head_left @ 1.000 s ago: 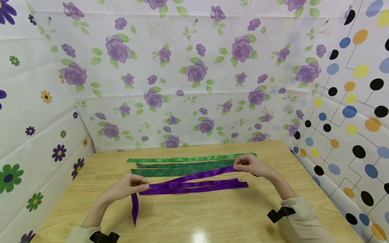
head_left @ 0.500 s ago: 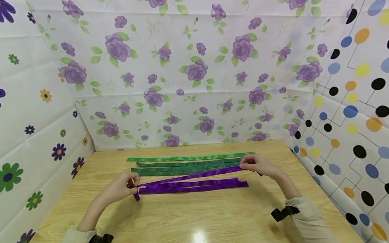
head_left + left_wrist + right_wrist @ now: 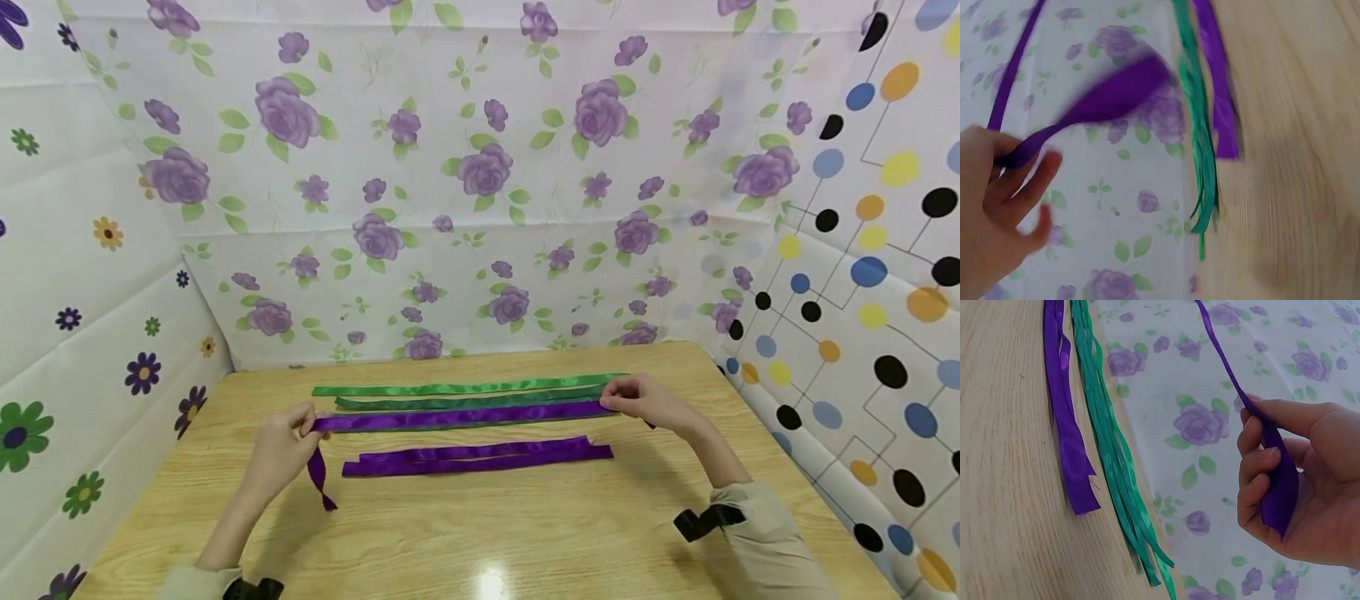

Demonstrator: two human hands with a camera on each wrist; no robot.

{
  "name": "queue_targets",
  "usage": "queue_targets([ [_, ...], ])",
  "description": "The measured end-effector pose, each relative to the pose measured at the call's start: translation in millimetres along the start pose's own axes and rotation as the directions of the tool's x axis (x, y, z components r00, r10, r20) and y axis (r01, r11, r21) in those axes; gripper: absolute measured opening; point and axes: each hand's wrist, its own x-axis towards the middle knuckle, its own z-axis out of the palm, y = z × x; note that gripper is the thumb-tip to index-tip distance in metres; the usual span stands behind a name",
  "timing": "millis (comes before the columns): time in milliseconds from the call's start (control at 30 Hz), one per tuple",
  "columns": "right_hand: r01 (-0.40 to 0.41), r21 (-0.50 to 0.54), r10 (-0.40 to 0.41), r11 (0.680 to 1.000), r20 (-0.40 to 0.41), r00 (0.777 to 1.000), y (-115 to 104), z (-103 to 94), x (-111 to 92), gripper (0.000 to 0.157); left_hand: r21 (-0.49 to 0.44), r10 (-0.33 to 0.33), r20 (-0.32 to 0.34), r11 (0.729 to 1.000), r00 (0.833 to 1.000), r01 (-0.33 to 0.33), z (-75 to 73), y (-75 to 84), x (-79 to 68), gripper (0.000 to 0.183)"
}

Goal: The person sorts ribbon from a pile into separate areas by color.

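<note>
A purple satin ribbon (image 3: 465, 416) is stretched nearly straight between my two hands, above the table. My left hand (image 3: 273, 454) pinches it near one end, and a loose tail (image 3: 1113, 97) dangles past the fingers. At the other side my right hand (image 3: 652, 404) pinches it between thumb and fingers, its short end (image 3: 1282, 487) lying against the palm. More purple ribbons (image 3: 465, 460) lie side by side on the table, nearer the front. Behind them are dark green ribbons (image 3: 1107, 440), partly hidden in the head view by the held ribbon, and a bright green ribbon (image 3: 450, 388).
The wooden table (image 3: 480, 533) has a floral cloth (image 3: 450, 250) hanging along its back edge. Patterned cloths enclose the left (image 3: 82, 358) and right (image 3: 847, 350) sides. A black wrist camera (image 3: 708, 522) sits on the right sleeve.
My left hand has shifted left and lifted, pulling the purple ribbon away from the other purple ones until it appears in front of the green ones. My right hand has moved slightly right.
</note>
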Motion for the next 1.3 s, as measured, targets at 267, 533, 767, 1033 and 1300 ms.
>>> queue_targets([
  [267,-0.023,0.011,0.023,1.000,-0.008,1.000,6.3,-3.1,-3.2,0.026,-0.551,-0.104,0.471,0.740,0.876,0.384,-20.2,-15.5,-4.6,0.029],
  [533,-0.022,0.005,0.022,1.000,0.018,1.000,15.7,-4.6,-6.7,0.026,-0.421,-0.054,0.725,0.754,0.687,0.504,-25.8,-37.3,-9.5,0.018],
  [767,-0.011,-0.074,0.017,0.997,0.071,0.997,27.4,-0.9,-10.8,0.024,-0.238,-0.139,0.790,0.828,0.597,0.508,-25.3,-54.2,-16.8,0.029],
  [1033,-0.057,-0.056,0.066,0.997,0.165,0.984,42.2,-0.3,-20.2,0.017,-0.189,-0.178,0.803,0.830,0.570,0.525,-28.2,-70.3,-28.3,0.025],
  [1300,-0.098,-0.117,0.122,0.988,0.218,0.968,60.4,-5.1,-28.3,0.015,-0.179,-0.179,0.824,0.818,0.537,0.547,-33.1,-85.5,-35.1,0.031],
])
